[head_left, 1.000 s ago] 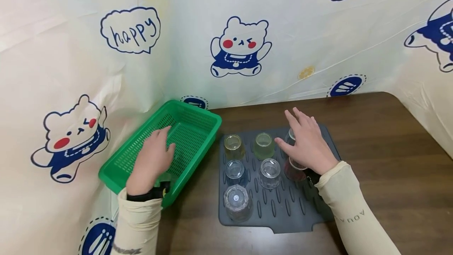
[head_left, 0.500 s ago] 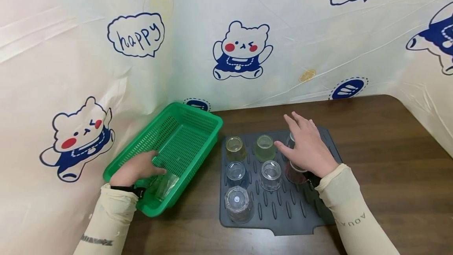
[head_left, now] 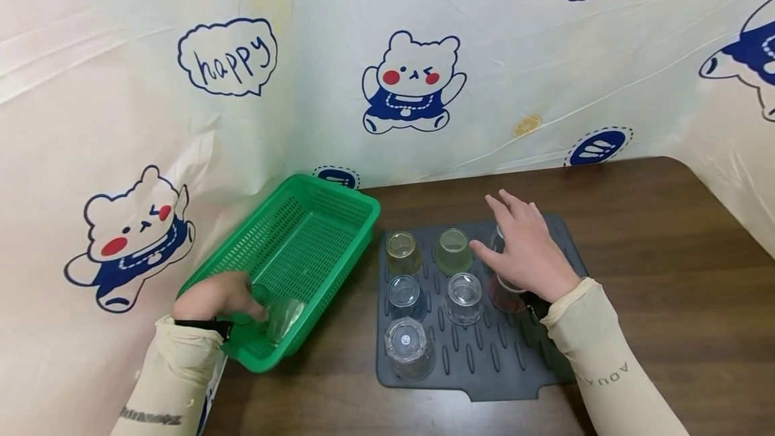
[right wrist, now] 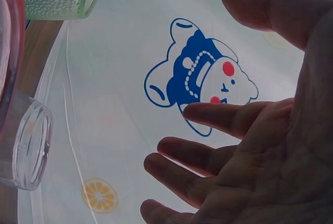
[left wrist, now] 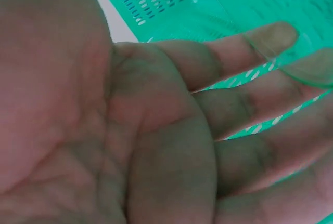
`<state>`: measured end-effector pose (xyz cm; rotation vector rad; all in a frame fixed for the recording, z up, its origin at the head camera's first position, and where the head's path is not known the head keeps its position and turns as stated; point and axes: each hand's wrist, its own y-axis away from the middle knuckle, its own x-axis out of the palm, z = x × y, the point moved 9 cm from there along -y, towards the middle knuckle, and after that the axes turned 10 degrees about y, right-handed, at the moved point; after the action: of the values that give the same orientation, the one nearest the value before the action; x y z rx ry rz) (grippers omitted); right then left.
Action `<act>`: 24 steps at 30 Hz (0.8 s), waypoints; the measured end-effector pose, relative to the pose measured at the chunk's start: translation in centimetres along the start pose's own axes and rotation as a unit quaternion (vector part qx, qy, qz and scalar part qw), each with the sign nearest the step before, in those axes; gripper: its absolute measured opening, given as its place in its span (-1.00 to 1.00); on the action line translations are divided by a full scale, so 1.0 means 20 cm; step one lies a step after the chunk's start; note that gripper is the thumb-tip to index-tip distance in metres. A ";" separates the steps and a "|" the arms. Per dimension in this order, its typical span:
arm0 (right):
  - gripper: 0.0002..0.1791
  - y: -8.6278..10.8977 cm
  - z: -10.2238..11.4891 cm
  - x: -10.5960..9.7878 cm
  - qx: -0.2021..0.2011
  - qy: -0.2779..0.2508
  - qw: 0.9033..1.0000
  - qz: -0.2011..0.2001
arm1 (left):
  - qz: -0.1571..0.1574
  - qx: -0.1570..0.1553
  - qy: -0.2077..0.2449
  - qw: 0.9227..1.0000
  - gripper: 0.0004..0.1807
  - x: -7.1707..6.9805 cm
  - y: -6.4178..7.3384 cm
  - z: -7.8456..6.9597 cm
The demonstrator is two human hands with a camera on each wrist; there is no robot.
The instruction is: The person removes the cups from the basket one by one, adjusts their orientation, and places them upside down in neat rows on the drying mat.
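Observation:
My left hand [head_left: 220, 296] reaches low into the near end of the green basket [head_left: 357, 217], beside a green-tinted glass [head_left: 262, 293] and a clear glass [head_left: 284, 320]. In the left wrist view its fingers extend fairly straight, two fingertips showing through a curved glass edge [left wrist: 307, 81]; whether they press on it is unclear. My right hand [head_left: 533, 247] hovers over the right part of the grey drying mat [head_left: 484, 382], fingers spread and holding nothing. Beneath it, partly hidden, stand a pinkish glass [head_left: 505, 296] and another clear glass [right wrist: 32, 146].
Upside-down on the mat stand a yellowish glass [head_left: 402, 254], a green glass [head_left: 454, 253], a bluish glass [head_left: 406, 296], a clear glass [head_left: 464, 298] and a faceted glass [head_left: 408, 348]. A patterned curtain [head_left: 484, 12] hangs behind the wooden table [head_left: 666, 234].
My left hand has moved down and left, deeper into the basket's near end, baring the glasses there. The basket shifted slightly. My right hand stays in place over the mat.

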<state>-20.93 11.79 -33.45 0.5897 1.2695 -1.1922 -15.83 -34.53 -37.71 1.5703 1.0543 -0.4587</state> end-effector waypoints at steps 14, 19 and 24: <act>-0.09 -0.01 -0.01 0.00 0.002 0.006 1.000 0.019 | -0.017 0.003 -0.061 0.998 -0.47 0.00 -0.05 -0.06; -0.09 0.00 -0.01 0.01 0.007 0.002 1.000 0.027 | -0.026 -0.005 -0.054 0.998 -0.53 0.00 -0.03 -0.07; -0.08 0.00 0.00 0.02 0.015 -0.004 0.999 0.041 | -0.022 -0.018 -0.044 0.999 -0.57 0.01 -0.02 -0.05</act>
<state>-20.94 11.72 -33.93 0.6515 1.2112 -1.1461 -16.35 -33.59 -37.77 1.4843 1.0259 -0.5332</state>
